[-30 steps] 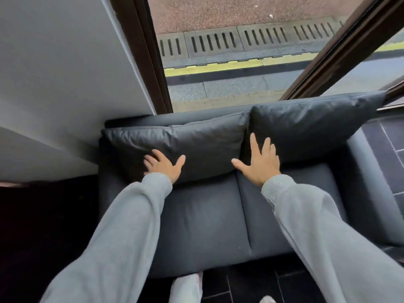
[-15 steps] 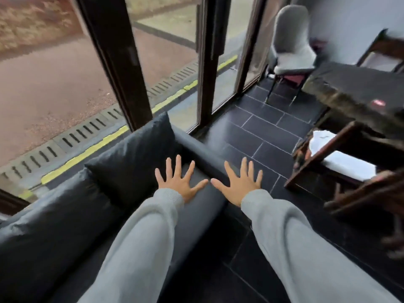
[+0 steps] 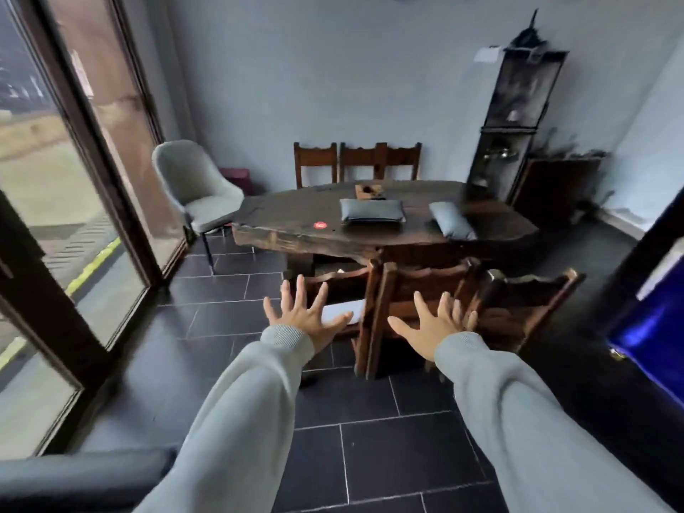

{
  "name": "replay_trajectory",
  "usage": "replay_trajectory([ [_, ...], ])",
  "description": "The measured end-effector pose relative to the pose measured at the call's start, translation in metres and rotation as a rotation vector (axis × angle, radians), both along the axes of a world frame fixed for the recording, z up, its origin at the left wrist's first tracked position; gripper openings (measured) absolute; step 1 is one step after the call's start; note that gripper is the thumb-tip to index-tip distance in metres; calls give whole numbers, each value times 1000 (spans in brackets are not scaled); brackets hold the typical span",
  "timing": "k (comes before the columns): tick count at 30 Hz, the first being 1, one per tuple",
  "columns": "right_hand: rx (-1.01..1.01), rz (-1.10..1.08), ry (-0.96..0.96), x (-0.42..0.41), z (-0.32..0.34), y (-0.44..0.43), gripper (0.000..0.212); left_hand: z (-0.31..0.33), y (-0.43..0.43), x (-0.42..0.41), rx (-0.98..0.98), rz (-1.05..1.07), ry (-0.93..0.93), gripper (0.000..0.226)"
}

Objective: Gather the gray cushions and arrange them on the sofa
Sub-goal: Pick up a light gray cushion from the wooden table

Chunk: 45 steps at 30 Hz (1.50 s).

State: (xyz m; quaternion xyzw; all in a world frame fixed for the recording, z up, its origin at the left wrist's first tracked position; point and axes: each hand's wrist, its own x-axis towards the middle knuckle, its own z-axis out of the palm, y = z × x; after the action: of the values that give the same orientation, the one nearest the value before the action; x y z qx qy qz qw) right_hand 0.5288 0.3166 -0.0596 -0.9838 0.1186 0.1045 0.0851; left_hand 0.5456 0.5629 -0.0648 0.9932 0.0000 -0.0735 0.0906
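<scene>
**Inspector A:** Nearest item?

**Inspector B:** A strip of the sofa (image 3: pixel 74 475), gray, sits below and to the left of the left hand, at the lower left corner of the view. No cushion shows on that part.

**Inspector A:** State of the hands?

**Inspector B:** Both arms reach forward in light gray sleeves. The left hand (image 3: pixel 301 316) is empty, fingers fanned wide, back of the hand up. The right hand (image 3: pixel 435 329) is the same: empty, fingers splayed. Neither touches anything. They hang side by side above the dark tiled floor (image 3: pixel 370 457).

**Inspector A:** Directly past the hands?

**Inspector B:** Wooden chairs (image 3: pixel 414 309) stand just beyond the fingertips, backs toward the camera, pushed up to a dark wooden table (image 3: pixel 296 231).

**Inspector A:** The cushions?

**Inspector B:** Two on the tabletop, well beyond both hands. A gray cushion (image 3: pixel 372 211) lies flat near the middle, ahead and between the hands. A second gray cushion (image 3: pixel 451 220) lies ahead of the right hand, near the table's right side, angled. The two are apart. A small red disc (image 3: pixel 320 225) lies on the table ahead of the left hand.

**Inspector A:** Farther out?

**Inspector B:** A gray upholstered chair (image 3: pixel 196 187) stands far left of the left hand, by the glass doors (image 3: pixel 74 179). More wooden chairs line the table's far side. A tall dark cabinet (image 3: pixel 514 116) stands in the corner, far right of the right hand.
</scene>
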Motion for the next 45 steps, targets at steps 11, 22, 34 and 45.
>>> replay_trajectory([
  [11,-35,-184,62,179,1,-122,99,-11,-159,223,-16,-246,30,113],
  [22,11,-219,104,351,-17,-198,101,-16,-232,444,-40,-233,172,108],
  [34,55,-268,152,531,-75,-371,99,-77,-391,610,36,-255,221,97],
  [45,297,-223,255,672,-115,-456,97,-110,-517,724,68,-253,321,89],
])
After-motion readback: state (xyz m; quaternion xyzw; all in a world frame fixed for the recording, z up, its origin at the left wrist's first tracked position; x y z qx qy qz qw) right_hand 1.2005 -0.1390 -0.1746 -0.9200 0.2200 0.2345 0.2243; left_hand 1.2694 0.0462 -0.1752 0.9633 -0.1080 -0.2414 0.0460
